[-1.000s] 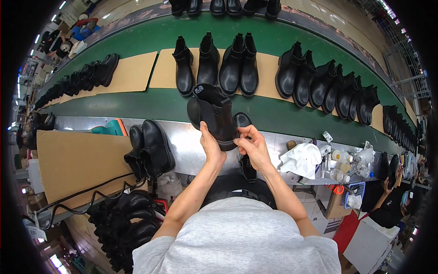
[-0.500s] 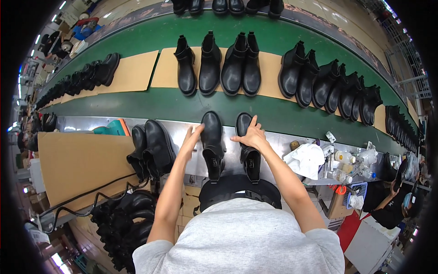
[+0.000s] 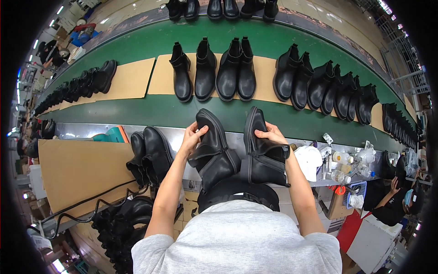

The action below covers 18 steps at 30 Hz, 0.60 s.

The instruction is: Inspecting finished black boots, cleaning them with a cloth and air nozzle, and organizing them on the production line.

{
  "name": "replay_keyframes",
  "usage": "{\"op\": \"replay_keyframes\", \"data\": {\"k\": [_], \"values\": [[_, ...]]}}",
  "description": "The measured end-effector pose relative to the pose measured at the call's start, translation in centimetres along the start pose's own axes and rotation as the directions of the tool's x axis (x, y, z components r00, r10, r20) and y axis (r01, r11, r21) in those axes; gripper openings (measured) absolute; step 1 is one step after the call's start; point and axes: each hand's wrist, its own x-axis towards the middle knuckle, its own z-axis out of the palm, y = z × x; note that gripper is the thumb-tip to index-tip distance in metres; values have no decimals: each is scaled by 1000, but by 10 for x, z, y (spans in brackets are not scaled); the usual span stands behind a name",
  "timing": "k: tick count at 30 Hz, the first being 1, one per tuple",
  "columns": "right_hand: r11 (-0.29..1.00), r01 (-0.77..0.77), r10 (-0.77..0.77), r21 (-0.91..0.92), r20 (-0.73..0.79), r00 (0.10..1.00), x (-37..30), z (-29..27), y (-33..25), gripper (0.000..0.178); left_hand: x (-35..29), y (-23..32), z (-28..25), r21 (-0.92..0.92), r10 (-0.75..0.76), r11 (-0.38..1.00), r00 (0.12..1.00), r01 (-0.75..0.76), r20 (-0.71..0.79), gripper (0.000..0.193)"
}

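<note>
A person in a grey shirt stands at a metal workbench [image 3: 91, 133], seen from above, holding one black ankle boot in each hand near the centre of the frame. The left hand [image 3: 191, 138] wraps its fingers around the side of the left boot [image 3: 213, 150], which is tipped with its toe pointing up and away toward the belt. The right hand [image 3: 272, 135] grips the upper edge of the right boot [image 3: 261, 150], fingers curled over the leather; this boot also points its toe upward. The two boots sit just beside each other, their shafts toward the person's chest.

Beyond them, across the upper half of the frame, runs a curved green conveyor belt [image 3: 150, 109] carrying tan cardboard sheets [image 3: 132, 80] with rows of finished black boots [image 3: 214, 68] standing in pairs. At centre left, another pair of black boots [image 3: 150, 153] rests on the bench near the left forearm. A large brown cardboard panel [image 3: 77, 176] lies at the left. At centre right are a white cloth [image 3: 309, 160] and small bottles [image 3: 340, 166].
</note>
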Motion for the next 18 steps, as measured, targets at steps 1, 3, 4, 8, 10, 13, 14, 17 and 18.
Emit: {"op": "replay_keyframes", "data": {"k": [1, 3, 4, 8, 10, 13, 14, 17, 18], "values": [[998, 14, -18, 60, 62, 998, -1, -4, 3, 38, 2, -1, -8, -19, 26, 1000, 995, -24, 94, 44], [980, 25, -51, 198, 129, 990, -9, -6, 3, 37, 4, -1, -4, -87, 133, 989, 965, -116, 224, 42], [942, 20, -92, 335, 200, 975, -13, -6, 3, 37, 1, -4, -2, -91, 137, 989, 963, -119, 233, 42], [668, -128, -207, 733, 349, 914, -30, 28, 4, 44, -54, 54, 62, -689, 218, 724, 944, 12, 247, 52], [693, 61, -273, 718, 183, 945, -29, 42, 3, 47, -68, 76, 82, -669, 195, 742, 967, -36, 163, 41], [585, -47, -457, 810, 376, 806, -36, 54, -19, 58, -72, 94, 83, -757, 202, 639, 921, 134, 334, 45], [582, -47, -461, 812, 378, 803, -32, 46, -16, 58, -71, 99, 85, -817, 279, 439, 807, 375, 520, 49], [602, -101, -211, 792, 280, 937, -44, 40, -37, 67, -67, 101, 68, -660, 236, 751, 930, 10, 283, 46], [604, -117, -210, 788, 300, 931, -37, 30, -38, 67, -68, 103, 54, -675, 192, 737, 964, -17, 185, 46]]}}
